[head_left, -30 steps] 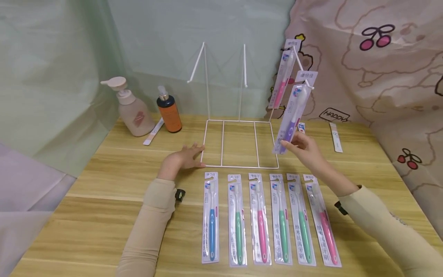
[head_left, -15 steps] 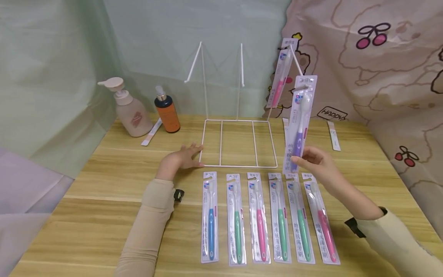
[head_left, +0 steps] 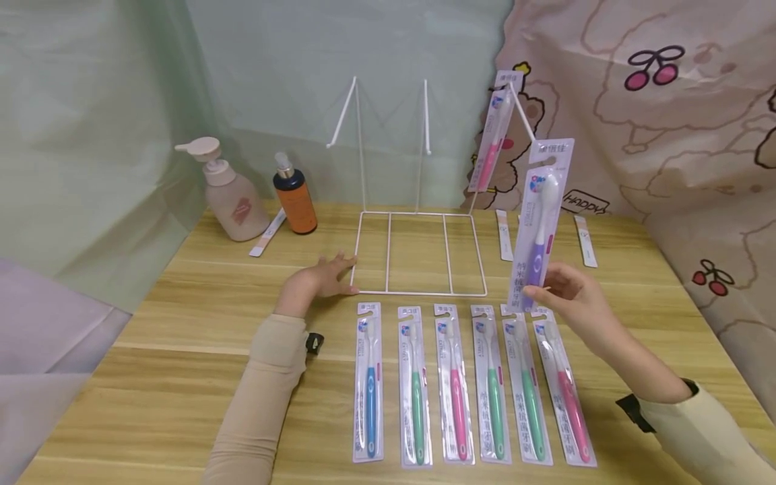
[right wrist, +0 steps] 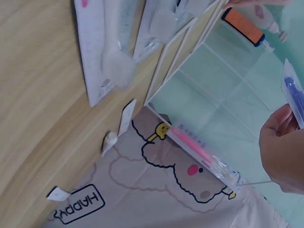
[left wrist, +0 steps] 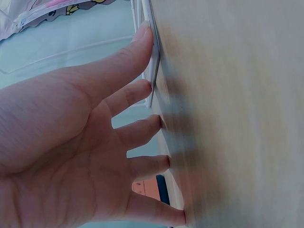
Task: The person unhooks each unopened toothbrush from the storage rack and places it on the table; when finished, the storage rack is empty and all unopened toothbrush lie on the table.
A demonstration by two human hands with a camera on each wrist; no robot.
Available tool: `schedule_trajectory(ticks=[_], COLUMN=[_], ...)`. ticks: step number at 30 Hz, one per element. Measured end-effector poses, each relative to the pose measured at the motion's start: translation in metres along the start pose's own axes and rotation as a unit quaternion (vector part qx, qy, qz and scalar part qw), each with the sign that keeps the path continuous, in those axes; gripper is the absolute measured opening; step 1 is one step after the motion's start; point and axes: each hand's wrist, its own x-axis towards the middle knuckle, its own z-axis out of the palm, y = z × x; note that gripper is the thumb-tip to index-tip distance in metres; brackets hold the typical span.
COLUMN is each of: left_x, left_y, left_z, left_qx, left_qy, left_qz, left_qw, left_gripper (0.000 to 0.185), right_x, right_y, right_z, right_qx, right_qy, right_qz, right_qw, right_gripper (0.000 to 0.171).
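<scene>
My right hand (head_left: 576,296) pinches the lower end of a packaged toothbrush (head_left: 536,236) with a purple handle, thumb in front. It is held upright above the table, its top overlapping the tip of the rack's right prong in the head view. Fingers spread, my left hand (head_left: 318,277) rests at the left side of the white wire rack (head_left: 418,293); in the left wrist view its thumb and index finger (left wrist: 130,95) lie against the wire and the other fingertips on the table. Another packaged toothbrush (head_left: 492,148), pink-handled, hangs far back on the right prong.
Several packaged toothbrushes lie in a row before the rack, from a blue one (head_left: 371,404) to a pink one (head_left: 572,411). A pump bottle (head_left: 233,202) and an orange spray bottle (head_left: 297,205) stand left. Small paper strips (head_left: 585,241) lie behind. The left and middle prongs hold nothing.
The purple-handled toothbrush has come forward off the right prong's tip, and my right hand has moved with it toward me and right. My left hand has stayed at the rack.
</scene>
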Motion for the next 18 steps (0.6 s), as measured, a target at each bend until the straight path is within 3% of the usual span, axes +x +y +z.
schedule_trajectory(ticks=[11,18], left_x=[0.001,-0.001], left_y=[0.001,0.002], left_z=[0.001,0.001], left_qx=[0.006,-0.002], left_qy=[-0.002,0.000], left_qz=[-0.005,-0.011], left_qw=[1.0000,0.9999], left_gripper=[0.076,0.075], right_x=[-0.030,-0.050], right_y=[0.024,0.038], right_z=[-0.017,-0.041], right_qx=[-0.098,-0.181], right_qy=[-0.013,-0.044], right_qz=[0.026,0.127], right_qw=[0.995,0.974], right_gripper=[0.022,0.043])
